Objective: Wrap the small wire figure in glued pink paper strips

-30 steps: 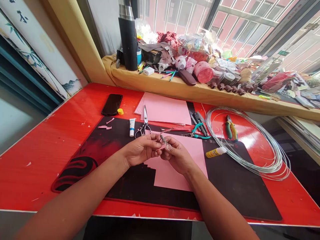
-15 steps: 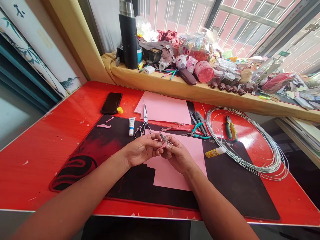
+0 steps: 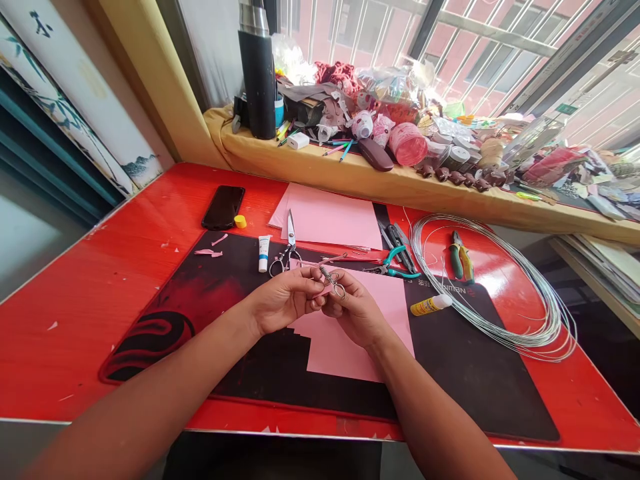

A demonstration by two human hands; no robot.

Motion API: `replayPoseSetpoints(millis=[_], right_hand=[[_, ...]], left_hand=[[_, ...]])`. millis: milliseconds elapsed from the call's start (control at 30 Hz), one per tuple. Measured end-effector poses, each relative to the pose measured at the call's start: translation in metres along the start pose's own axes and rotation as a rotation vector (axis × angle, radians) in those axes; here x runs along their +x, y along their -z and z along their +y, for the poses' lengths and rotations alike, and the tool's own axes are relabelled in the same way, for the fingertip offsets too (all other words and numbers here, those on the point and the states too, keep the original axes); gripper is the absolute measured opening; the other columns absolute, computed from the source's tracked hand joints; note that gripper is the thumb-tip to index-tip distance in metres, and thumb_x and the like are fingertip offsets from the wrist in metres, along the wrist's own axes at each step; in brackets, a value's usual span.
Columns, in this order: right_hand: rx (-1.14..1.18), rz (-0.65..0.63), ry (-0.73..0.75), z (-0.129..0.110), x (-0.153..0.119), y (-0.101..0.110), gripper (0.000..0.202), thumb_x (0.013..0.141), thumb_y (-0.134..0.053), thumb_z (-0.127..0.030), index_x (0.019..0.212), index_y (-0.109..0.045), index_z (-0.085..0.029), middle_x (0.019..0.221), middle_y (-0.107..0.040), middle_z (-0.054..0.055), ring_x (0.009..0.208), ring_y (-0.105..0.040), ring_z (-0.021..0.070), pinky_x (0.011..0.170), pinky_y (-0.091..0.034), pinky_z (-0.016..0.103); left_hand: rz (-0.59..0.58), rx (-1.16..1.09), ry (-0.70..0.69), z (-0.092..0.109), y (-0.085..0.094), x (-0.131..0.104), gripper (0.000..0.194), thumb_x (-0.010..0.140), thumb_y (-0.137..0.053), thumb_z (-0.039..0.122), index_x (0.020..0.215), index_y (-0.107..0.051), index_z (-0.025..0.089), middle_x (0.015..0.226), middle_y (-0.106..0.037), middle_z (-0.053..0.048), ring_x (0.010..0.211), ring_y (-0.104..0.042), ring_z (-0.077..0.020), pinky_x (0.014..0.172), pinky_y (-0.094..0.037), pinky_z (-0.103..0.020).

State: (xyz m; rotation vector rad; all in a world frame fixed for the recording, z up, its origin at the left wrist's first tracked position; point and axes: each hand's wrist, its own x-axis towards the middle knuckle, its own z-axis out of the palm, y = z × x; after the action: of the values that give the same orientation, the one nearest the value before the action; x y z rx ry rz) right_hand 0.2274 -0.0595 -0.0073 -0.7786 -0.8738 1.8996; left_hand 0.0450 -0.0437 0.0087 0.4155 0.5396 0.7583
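Observation:
My left hand (image 3: 290, 300) and my right hand (image 3: 354, 305) meet above a pink paper sheet (image 3: 350, 353) on the black mat. Between them is a small wire piece (image 3: 337, 285) with loops and a coiled end. Fingers of both hands are closed around it. A small strip of pink paper (image 3: 326, 291) shows beside the wire, also at the fingertips. Just beyond the hands lie silver scissors (image 3: 291, 230) and teal-handled pliers (image 3: 395, 260). A white and blue tube (image 3: 263, 253) rests left of the scissors.
A large wire coil (image 3: 550, 320) lies on the right, beside yellow-green pliers (image 3: 461, 257) and a glue bottle (image 3: 430, 305). Pink sheets (image 3: 335, 217) and a phone (image 3: 223, 207) are at the back. Craft supplies and a black thermos (image 3: 257, 80) crowd the sill.

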Motion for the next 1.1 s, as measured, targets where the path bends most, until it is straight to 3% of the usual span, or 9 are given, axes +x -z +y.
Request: replayPoseSetpoints(millis=[167,433,900,1100], right_hand=[[-0.044,-0.008,0.012,-0.002,0.000,-0.001,0.041,0.073,-0.096,-0.045,0.090,-0.066,-0.022,0.074,-0.063,-0.001,0.059,-0.037,0.0110,0.056,-0.020,0.026],[-0.036,0.025,0.019,-0.003,-0.001,-0.005,0.038,0.073,-0.095,-0.043,0.091,-0.068,-0.023,0.074,-0.056,-0.002,0.060,-0.033,0.0113,0.057,-0.021,0.027],[0.028,0.029,0.022,-0.010,-0.003,-0.006,0.040,0.074,-0.095,-0.043,0.092,-0.065,-0.023,0.074,-0.062,-0.001,0.060,-0.042,0.0118,0.054,-0.027,0.026],[0.021,0.001,0.033,-0.010,-0.003,-0.006,0.038,0.080,-0.092,-0.045,0.090,-0.061,-0.024,0.064,-0.050,-0.005,0.058,-0.041,0.0120,0.054,-0.028,0.026]], left_hand=[[-0.006,0.047,-0.008,0.000,0.000,0.000,0.021,0.075,-0.085,0.006,0.092,-0.072,0.012,0.081,-0.070,-0.004,0.067,-0.063,-0.0089,0.065,-0.052,-0.018],[0.004,0.069,0.010,0.006,-0.003,-0.005,0.019,0.077,-0.086,0.007,0.091,-0.073,0.012,0.087,-0.073,-0.005,0.073,-0.067,-0.0096,0.073,-0.055,-0.020],[-0.125,0.091,-0.073,0.009,-0.006,-0.008,0.015,0.086,-0.080,0.018,0.098,-0.075,0.011,0.091,-0.078,-0.009,0.081,-0.076,-0.0174,0.078,-0.062,-0.026],[-0.099,0.116,-0.067,0.010,-0.006,-0.006,0.015,0.085,-0.082,0.019,0.097,-0.075,0.013,0.093,-0.078,-0.008,0.078,-0.076,-0.0165,0.074,-0.062,-0.025]])
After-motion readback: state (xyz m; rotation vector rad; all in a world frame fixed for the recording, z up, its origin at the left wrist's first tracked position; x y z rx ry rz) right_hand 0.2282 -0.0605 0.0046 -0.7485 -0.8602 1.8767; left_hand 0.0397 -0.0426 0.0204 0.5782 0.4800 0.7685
